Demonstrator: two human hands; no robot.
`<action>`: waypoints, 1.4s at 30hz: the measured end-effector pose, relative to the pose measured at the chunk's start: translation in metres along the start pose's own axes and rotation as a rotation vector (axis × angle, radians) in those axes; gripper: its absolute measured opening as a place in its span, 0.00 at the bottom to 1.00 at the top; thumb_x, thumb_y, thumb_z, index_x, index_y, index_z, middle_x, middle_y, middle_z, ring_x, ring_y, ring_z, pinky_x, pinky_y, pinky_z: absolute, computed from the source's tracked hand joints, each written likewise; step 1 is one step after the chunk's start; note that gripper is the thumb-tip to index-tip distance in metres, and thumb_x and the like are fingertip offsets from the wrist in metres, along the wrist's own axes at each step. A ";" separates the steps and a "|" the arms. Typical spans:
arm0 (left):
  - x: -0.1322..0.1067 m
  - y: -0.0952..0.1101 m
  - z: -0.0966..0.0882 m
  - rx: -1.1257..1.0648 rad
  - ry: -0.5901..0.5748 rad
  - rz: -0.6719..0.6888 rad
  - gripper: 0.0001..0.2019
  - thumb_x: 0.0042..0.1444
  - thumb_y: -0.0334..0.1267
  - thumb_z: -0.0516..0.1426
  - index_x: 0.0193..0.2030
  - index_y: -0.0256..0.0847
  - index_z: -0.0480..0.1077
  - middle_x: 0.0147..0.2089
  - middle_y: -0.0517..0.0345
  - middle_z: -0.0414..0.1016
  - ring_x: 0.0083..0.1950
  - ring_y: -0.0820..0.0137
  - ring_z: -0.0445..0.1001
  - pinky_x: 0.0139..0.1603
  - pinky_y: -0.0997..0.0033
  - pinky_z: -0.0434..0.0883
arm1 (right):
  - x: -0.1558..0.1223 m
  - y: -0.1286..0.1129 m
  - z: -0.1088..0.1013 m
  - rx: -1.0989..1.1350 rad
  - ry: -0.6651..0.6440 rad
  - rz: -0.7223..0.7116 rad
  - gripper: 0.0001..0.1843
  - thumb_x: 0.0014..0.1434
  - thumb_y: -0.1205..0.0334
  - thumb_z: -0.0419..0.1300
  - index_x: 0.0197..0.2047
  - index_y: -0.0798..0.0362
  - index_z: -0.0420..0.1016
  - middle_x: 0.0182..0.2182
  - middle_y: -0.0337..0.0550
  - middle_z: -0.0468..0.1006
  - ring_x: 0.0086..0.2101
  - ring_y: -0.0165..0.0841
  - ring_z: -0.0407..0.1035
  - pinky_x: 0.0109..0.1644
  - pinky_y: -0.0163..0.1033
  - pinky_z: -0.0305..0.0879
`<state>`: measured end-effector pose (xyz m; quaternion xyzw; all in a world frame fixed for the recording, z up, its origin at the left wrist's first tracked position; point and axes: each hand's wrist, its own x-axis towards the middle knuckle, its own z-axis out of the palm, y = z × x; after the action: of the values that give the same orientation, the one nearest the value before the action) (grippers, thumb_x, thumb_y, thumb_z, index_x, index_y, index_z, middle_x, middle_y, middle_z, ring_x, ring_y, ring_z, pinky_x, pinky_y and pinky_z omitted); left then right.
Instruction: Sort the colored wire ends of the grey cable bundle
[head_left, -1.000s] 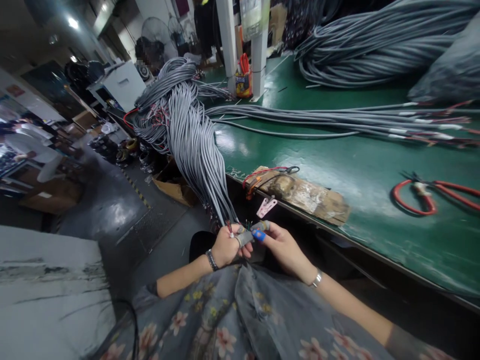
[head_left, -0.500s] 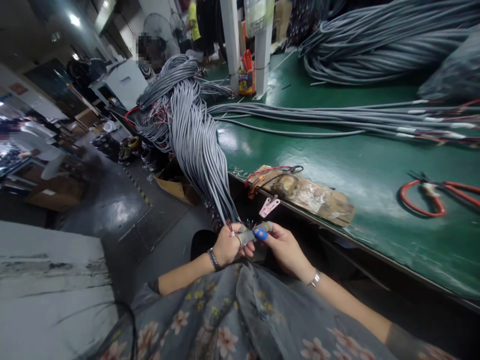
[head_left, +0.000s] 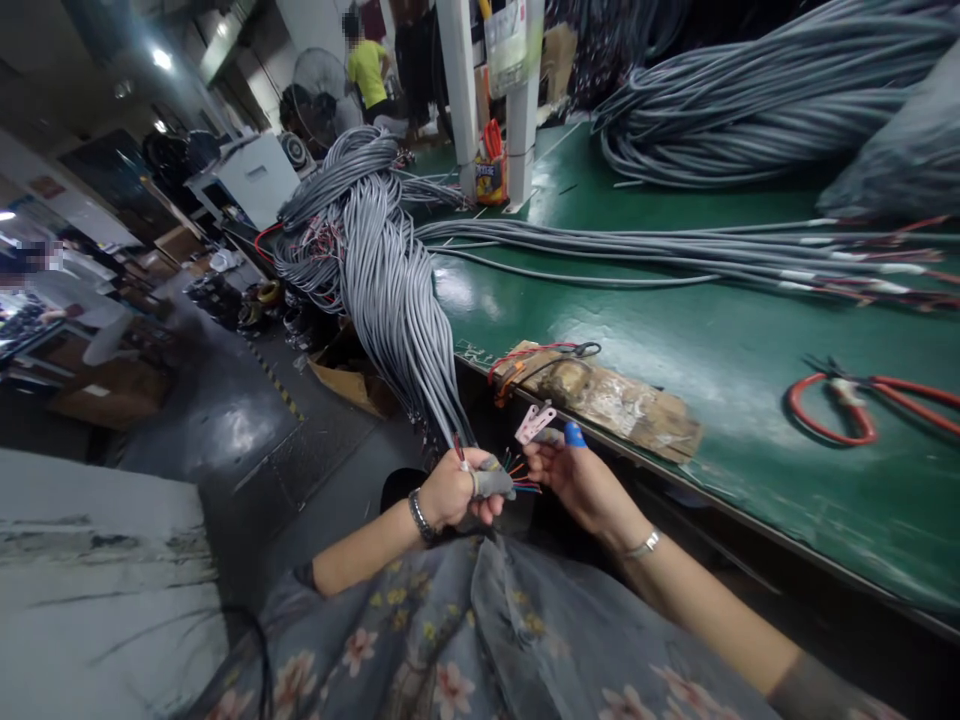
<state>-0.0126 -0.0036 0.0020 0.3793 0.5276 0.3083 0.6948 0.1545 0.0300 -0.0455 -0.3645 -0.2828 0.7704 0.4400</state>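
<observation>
My left hand (head_left: 452, 492) is closed around the end of a grey cable (head_left: 491, 482), from which several thin coloured wires (head_left: 521, 478) fan out to the right. That cable belongs to a thick bundle of grey cables (head_left: 390, 290) hanging down from the green bench (head_left: 675, 330). My right hand (head_left: 574, 475) is just right of the wire ends, fingers apart and lifted, with a blue cap on one fingertip (head_left: 573, 434); it holds nothing I can make out.
A taped wooden block (head_left: 611, 395) with a red wire loop lies at the bench edge. Red-handled pliers (head_left: 847, 405) lie at the right. More grey cable coils (head_left: 750, 90) fill the far bench. A person in yellow (head_left: 367, 75) stands far back.
My right hand has let go of the cable end and drawn back to the right, opening its fingers. The coloured wire ends now show fanned out beyond my left hand.
</observation>
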 end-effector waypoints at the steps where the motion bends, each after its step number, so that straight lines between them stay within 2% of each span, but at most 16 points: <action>1: 0.001 0.003 0.001 -0.001 -0.035 -0.011 0.17 0.35 0.48 0.65 0.20 0.34 0.68 0.14 0.59 0.68 0.11 0.78 0.63 0.10 0.80 0.55 | 0.002 -0.004 0.003 0.008 -0.020 0.008 0.30 0.41 0.31 0.64 0.30 0.51 0.78 0.24 0.41 0.73 0.24 0.30 0.65 0.28 0.37 0.65; 4: 0.008 0.007 0.002 -0.008 -0.103 -0.030 0.18 0.35 0.49 0.65 0.20 0.35 0.69 0.14 0.60 0.68 0.11 0.78 0.62 0.10 0.79 0.57 | 0.006 -0.012 0.015 0.020 -0.033 -0.026 0.30 0.40 0.33 0.66 0.32 0.52 0.78 0.22 0.38 0.71 0.22 0.29 0.62 0.28 0.36 0.64; 9: 0.019 0.008 0.002 -0.049 -0.139 -0.035 0.18 0.33 0.48 0.66 0.21 0.34 0.69 0.13 0.60 0.67 0.10 0.78 0.61 0.09 0.79 0.56 | 0.008 -0.011 0.023 0.010 -0.015 -0.102 0.28 0.41 0.33 0.65 0.26 0.53 0.75 0.21 0.37 0.71 0.22 0.29 0.62 0.28 0.36 0.62; 16: 0.024 0.006 0.003 -0.086 -0.115 -0.039 0.17 0.35 0.47 0.66 0.22 0.34 0.69 0.13 0.59 0.67 0.10 0.78 0.60 0.09 0.80 0.55 | 0.011 -0.007 0.023 0.102 0.047 -0.109 0.21 0.42 0.40 0.69 0.29 0.50 0.77 0.24 0.38 0.75 0.27 0.34 0.68 0.34 0.40 0.65; 22: 0.024 0.006 0.004 -0.105 -0.106 -0.045 0.17 0.32 0.46 0.66 0.21 0.34 0.69 0.13 0.60 0.67 0.10 0.78 0.60 0.08 0.80 0.55 | 0.011 -0.007 0.025 0.135 0.064 -0.115 0.23 0.37 0.39 0.71 0.26 0.51 0.77 0.23 0.37 0.74 0.26 0.31 0.65 0.33 0.37 0.64; 27: 0.024 0.002 0.004 -0.101 -0.100 -0.055 0.15 0.32 0.45 0.65 0.20 0.34 0.69 0.12 0.60 0.67 0.09 0.78 0.60 0.08 0.81 0.55 | 0.011 -0.005 0.023 0.133 0.074 -0.117 0.23 0.38 0.39 0.71 0.27 0.50 0.78 0.25 0.37 0.75 0.27 0.30 0.66 0.32 0.36 0.65; 35: 0.017 0.005 0.006 -0.120 -0.065 0.003 0.20 0.31 0.49 0.67 0.20 0.33 0.69 0.12 0.60 0.67 0.09 0.79 0.60 0.08 0.81 0.55 | 0.013 -0.002 0.020 0.186 0.053 -0.117 0.23 0.38 0.41 0.72 0.29 0.50 0.80 0.25 0.36 0.76 0.26 0.28 0.67 0.31 0.33 0.66; 42: 0.023 0.004 0.008 -0.085 -0.064 -0.023 0.17 0.34 0.46 0.65 0.20 0.33 0.69 0.12 0.61 0.67 0.10 0.79 0.60 0.08 0.81 0.56 | 0.012 -0.003 0.021 0.155 0.021 -0.125 0.24 0.40 0.40 0.70 0.32 0.51 0.81 0.25 0.38 0.76 0.26 0.30 0.67 0.30 0.35 0.66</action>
<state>0.0009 0.0162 -0.0047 0.3530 0.4955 0.3103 0.7304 0.1348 0.0397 -0.0355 -0.3192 -0.2400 0.7571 0.5170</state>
